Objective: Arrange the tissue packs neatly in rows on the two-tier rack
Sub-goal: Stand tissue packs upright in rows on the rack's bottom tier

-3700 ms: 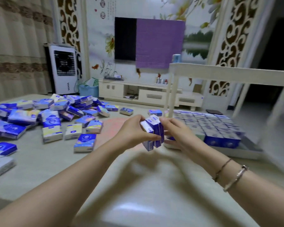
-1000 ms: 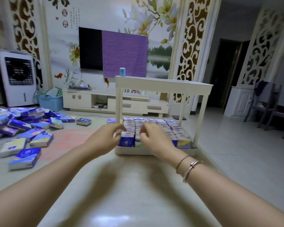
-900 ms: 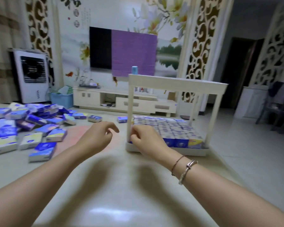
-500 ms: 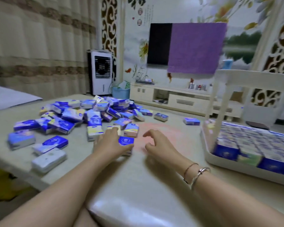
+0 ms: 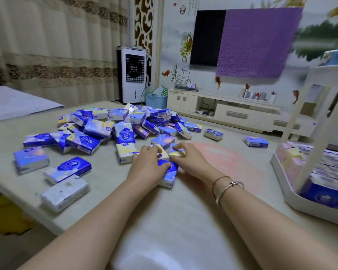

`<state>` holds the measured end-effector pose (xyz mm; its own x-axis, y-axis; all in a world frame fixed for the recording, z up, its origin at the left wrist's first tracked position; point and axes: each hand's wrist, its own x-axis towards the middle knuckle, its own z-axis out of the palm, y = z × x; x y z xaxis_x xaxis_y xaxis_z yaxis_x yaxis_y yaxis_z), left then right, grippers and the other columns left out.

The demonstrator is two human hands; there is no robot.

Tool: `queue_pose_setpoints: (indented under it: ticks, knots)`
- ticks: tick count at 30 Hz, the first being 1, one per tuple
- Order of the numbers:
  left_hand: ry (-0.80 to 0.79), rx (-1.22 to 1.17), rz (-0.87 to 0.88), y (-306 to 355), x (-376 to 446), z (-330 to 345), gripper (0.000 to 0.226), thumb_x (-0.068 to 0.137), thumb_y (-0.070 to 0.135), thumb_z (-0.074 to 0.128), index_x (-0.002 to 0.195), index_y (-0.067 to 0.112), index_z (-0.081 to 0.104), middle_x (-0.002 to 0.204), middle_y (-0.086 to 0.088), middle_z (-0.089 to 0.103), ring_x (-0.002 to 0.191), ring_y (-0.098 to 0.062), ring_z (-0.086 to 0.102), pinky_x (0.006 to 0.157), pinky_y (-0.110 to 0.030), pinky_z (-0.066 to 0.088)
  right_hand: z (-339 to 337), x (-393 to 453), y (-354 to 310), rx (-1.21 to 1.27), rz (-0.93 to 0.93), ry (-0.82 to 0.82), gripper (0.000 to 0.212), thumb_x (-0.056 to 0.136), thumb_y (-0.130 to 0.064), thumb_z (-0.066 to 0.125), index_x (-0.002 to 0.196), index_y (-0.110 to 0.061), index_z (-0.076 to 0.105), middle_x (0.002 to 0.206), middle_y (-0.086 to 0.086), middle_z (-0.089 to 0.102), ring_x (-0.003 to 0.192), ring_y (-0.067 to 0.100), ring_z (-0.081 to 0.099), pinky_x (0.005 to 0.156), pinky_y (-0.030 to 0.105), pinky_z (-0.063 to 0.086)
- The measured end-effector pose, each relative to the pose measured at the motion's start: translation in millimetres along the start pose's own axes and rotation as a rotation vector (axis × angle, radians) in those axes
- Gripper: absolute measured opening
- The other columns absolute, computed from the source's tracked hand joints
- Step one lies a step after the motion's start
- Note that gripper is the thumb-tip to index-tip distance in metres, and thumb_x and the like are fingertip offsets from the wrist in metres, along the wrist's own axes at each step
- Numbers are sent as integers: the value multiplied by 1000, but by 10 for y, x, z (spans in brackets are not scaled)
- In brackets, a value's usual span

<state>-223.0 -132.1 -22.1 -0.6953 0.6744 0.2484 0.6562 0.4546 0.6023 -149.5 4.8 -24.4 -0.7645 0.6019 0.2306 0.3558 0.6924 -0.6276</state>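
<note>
Dozens of tissue packs (image 5: 123, 121) lie in a loose heap on the worktop (image 5: 105, 178), beyond and to the left of our left hand (image 5: 147, 166). Most wrappers are blue and white, some with yellow or pink, and several carry a round white emblem; the lettering on them is too small and blurred for us to read. Nearest on the far left of that hand lie three single packs: a blue one (image 5: 30, 159), a dark blue one with the emblem (image 5: 68, 169) and a pale one (image 5: 64, 192) near the worktop's edge.

Our left hand reaches forward, palm down, its fingers curled over a white pack (image 5: 161, 152) and its thumb side against a dark blue pack (image 5: 169, 173) that lies between both hands. We hold it there with bent fingers. Just to the right, our right hand (image 5: 189, 159) also lies palm down, fingertips (image 5: 177, 148) bent onto a blue and yellow pack (image 5: 176, 151); whether they pinch it or only press it we cannot tell. Its wrist carries a thin cord and a silver bangle (image 5: 229, 189). Both forearms stretch out nearly parallel.

Beyond and right of the right hand, two stray packs (image 5: 213, 134) (image 5: 256, 142) lie alone. Far to its right stands the two-tier rack (image 5: 304, 201), blurred, its lower tray filled with packs in rows (image 5: 326, 172), and a few blue packs (image 5: 336, 57) on the upper tier.

Red characters are on the wall behind, too blurred for us to read.
</note>
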Motion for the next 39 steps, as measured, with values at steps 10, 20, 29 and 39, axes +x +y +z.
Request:
queue_pose_setpoints:
  ticks: [10, 20, 29, 39]
  knots:
    - [-118, 13, -83, 198, -203, -70, 63, 67, 46, 77, 109, 15, 41, 116, -6, 50, 106, -24, 52, 70, -28, 41, -389, -397, 200, 77, 146, 29, 79, 64, -43, 84, 128, -24, 42, 115, 1, 35, 116, 17, 47, 97, 29, 42]
    - [-278, -496, -85, 599, -301, 7, 82, 49, 43, 78, 123, 17, 54, 117, 1, 61, 103, -14, 62, 93, -34, 51, -709, -968, 274, -67, 103, 68, 75, 69, -47, 79, 130, -24, 42, 122, -2, 47, 118, 15, 36, 86, 24, 36]
    - [-461, -741, 137, 1042, -682, 139, 49, 77, 15, 78, 116, 31, 52, 116, 2, 59, 91, -16, 64, 78, -32, 58, -1355, -1418, 403, 164, 338, 151, 41, 85, -41, 67, 115, -19, 50, 87, 1, 59, 70, 13, 57, 64, 25, 46]
    - [-557, -706, 282, 1897, -1195, 420, 45, 82, 21, 74, 119, 28, 49, 106, 2, 62, 82, -13, 61, 87, -38, 53, -2209, -2173, 541, 241, 420, 412, 23, 81, -9, 63, 99, -17, 50, 89, 8, 63, 79, 22, 63, 69, 39, 55]
